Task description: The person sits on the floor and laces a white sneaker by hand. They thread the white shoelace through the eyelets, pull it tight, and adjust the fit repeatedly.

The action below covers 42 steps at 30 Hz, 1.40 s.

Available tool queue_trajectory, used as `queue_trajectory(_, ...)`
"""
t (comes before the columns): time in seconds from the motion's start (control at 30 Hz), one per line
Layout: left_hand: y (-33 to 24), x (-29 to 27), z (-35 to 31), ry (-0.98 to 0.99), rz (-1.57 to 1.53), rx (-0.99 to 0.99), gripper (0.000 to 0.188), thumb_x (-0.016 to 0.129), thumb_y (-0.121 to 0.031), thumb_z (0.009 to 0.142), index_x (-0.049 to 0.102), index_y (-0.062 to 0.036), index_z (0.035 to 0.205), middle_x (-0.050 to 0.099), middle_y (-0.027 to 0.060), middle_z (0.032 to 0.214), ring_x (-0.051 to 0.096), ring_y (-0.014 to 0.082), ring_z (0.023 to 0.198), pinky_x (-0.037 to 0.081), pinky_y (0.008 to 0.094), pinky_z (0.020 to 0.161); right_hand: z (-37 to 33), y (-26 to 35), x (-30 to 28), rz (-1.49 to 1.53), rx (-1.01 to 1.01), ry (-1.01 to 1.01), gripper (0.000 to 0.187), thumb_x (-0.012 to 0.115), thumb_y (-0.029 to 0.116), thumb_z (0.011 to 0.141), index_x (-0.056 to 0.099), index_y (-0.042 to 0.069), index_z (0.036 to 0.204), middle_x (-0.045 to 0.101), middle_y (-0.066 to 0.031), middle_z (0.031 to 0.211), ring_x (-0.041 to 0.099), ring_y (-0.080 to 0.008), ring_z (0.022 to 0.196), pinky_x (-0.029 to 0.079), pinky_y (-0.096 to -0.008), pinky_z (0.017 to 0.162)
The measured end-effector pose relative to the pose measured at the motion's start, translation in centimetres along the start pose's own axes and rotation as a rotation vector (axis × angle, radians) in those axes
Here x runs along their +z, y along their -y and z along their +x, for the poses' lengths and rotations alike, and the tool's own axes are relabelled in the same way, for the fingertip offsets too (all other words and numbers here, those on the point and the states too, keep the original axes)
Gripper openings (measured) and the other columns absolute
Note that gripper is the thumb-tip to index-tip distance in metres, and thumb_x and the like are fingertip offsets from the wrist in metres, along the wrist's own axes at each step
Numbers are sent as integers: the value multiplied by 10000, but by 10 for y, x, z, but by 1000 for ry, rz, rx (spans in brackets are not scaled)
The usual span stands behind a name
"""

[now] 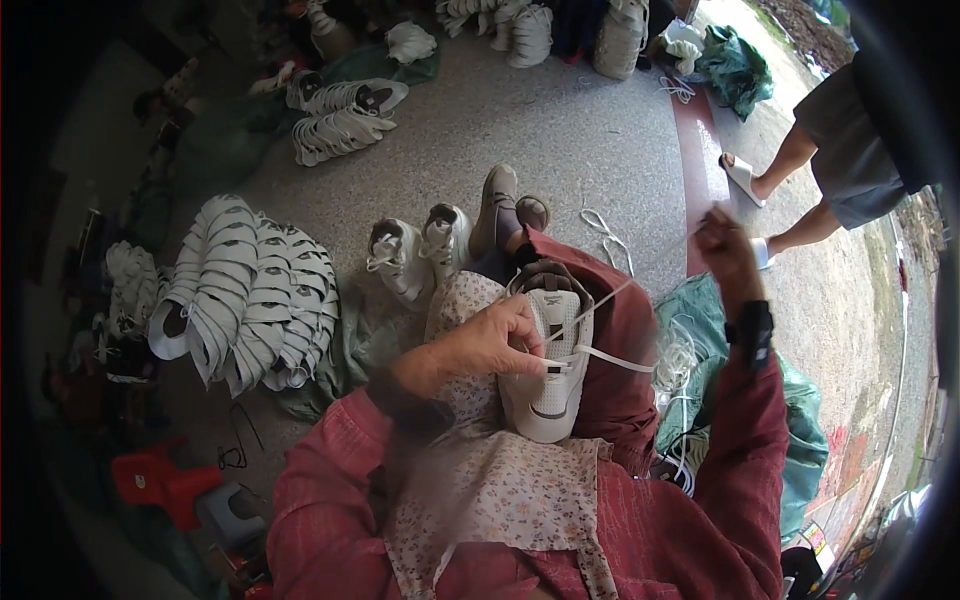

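Observation:
A white shoe upper (562, 388) lies across my lap, its toe toward me and its opening away. My left hand (480, 345) is closed at its left edge, thumb and fingers pinching beside the eyelets. A white shoelace (625, 285) runs from the eyelets up to the right, stretched taut to my right hand (728, 245). That hand is raised off to the right and somewhat blurred, its fingers closed on the lace. Another length of lace (620, 360) comes out of the shoe's right side and lies over my red trouser leg.
Stacks of white shoe uppers (250, 290) stand to the left, more (345, 125) farther off. Two laced white shoes (398, 262) sit by my feet. Bundled laces (677, 360) lie on green sacking (800, 410) at right. A person in grey shorts (850, 150) stands at far right.

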<state>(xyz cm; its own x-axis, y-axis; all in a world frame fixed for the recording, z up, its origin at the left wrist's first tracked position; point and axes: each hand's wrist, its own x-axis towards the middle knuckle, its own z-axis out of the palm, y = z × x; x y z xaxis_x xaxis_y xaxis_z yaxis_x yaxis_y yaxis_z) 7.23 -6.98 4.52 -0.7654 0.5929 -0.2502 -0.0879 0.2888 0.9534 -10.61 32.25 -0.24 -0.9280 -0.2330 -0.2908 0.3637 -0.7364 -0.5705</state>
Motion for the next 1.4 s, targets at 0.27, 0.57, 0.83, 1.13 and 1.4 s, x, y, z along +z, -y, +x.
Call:
queue_trajectory(0.27,12,5,17,-15,138,87,205,832,-232,805,726,-66,861,454,11,1015,468,145,1003,392,268,864,-58,239,-179,42,-387,-259,229,440,-111,844,389,105,786,290,49,729,274,-63,583,255,-214,510)
queue_trajectory(0.57,-8,0,15,-200,44,35,117,711,-89,898,715,-48,1007,584,15,886,550,89,799,455,239,727,-85,149,-143,-55,-255,-265,166,469,33,1030,525,-39,1170,531,-32,842,508,-118,697,482,-239,652)
queue_trajectory(0.83,-39,-9,53,-167,185,390,132,663,-64,942,715,-23,1056,695,35,997,640,136,931,505,278,822,-178,164,-53,-326,-413,11,528,541,5,997,356,-46,1489,616,-44,1087,581,-85,805,511,-212,775)
queue_trajectory(1.13,-23,18,83,127,514,359,168,755,-185,794,744,-74,920,637,76,938,652,259,920,509,366,820,-277,173,-17,-177,-644,359,342,331,146,1092,449,-4,1376,531,-70,810,407,-101,474,361,-260,437)
queue_trajectory(1.4,-12,41,70,10,719,528,187,764,-259,799,690,-91,835,560,50,982,592,241,931,478,384,811,-286,147,-4,-211,-676,469,157,379,66,1066,481,-42,1115,459,-63,659,370,-112,397,353,-227,358)
